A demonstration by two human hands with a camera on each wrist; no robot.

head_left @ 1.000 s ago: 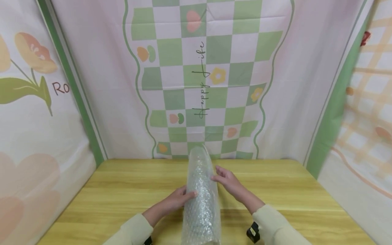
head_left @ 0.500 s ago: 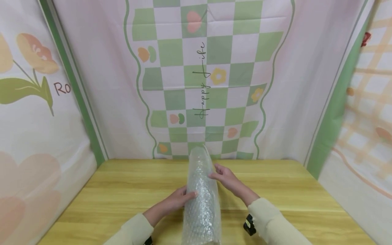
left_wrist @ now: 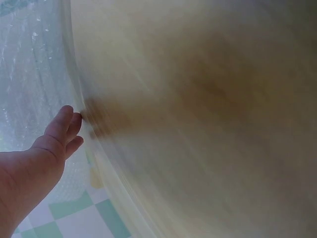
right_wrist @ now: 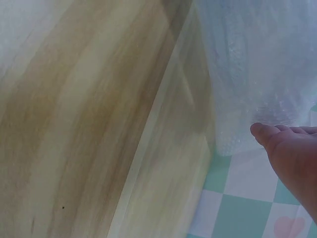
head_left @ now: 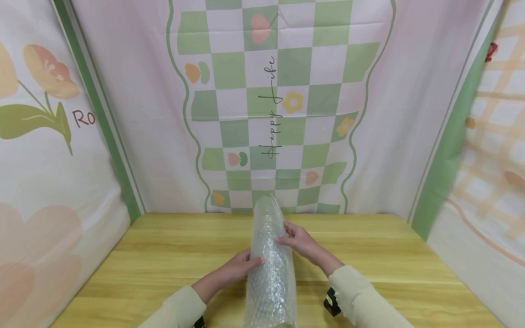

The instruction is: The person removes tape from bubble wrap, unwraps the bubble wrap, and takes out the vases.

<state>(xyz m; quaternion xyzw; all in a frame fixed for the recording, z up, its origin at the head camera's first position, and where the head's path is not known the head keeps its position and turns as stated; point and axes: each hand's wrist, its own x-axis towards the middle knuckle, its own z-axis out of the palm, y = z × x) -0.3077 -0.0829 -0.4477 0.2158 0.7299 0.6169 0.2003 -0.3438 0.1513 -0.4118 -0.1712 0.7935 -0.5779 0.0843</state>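
A roll of clear bubble wrap [head_left: 270, 282] lies lengthwise on the wooden table, its far end close to the back curtain. My left hand [head_left: 235, 269] holds the roll's left side, thumb on top and fingers partly hidden at the edge. In the left wrist view, the fingers [left_wrist: 62, 124] reach the roll's lower side beside the tabletop. Farther along, my right hand [head_left: 305, 243] holds the right side, with its thumb over the top and the other fingers against the edge. The right wrist view has this hand [right_wrist: 292, 153] against the wrap.
The wooden table [head_left: 164, 255] extends to both sides of the roll. A curtain with green and white checks [head_left: 229, 68] hangs behind it, with printed cloths [head_left: 53, 182] at the sides. Black wrist devices [head_left: 332, 301] sit under the cream sleeves [head_left: 361, 296].
My right hand has shifted left, its thumb moving farther onto the top of the bubble wrap roll. My left hand and the roll have barely moved.
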